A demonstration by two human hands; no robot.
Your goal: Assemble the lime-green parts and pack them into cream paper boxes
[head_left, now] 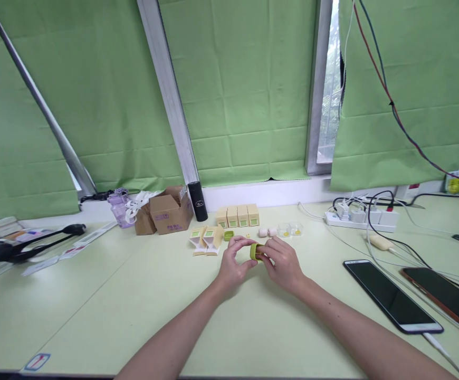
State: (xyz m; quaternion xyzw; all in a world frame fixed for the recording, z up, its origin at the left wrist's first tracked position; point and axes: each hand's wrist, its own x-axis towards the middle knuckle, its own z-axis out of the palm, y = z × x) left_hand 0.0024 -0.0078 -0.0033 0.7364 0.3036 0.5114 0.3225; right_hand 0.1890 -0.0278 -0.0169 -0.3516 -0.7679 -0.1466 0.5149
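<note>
Both my hands meet over the middle of the pale green table (95, 295). Between them sits a small green round case (254, 251). My left hand (233, 264) pinches its left side with thumb and fingers. My right hand (283, 261) grips its right side, fingers curled round it. Just behind lie a green lid (228, 235), two opened cream boxes (206, 240), a row of several shut cream boxes (237, 216), two pinkish pieces (267, 232) and two clear pieces with yellow dots (290, 229).
A brown carton (170, 212), a black cylinder (198, 201) and a purple bottle (117, 208) stand at the back left. A power strip (360, 217) with cables lies back right. Two phones (391, 295) (447, 301) rest at the right. A black tool (27, 241) lies far left.
</note>
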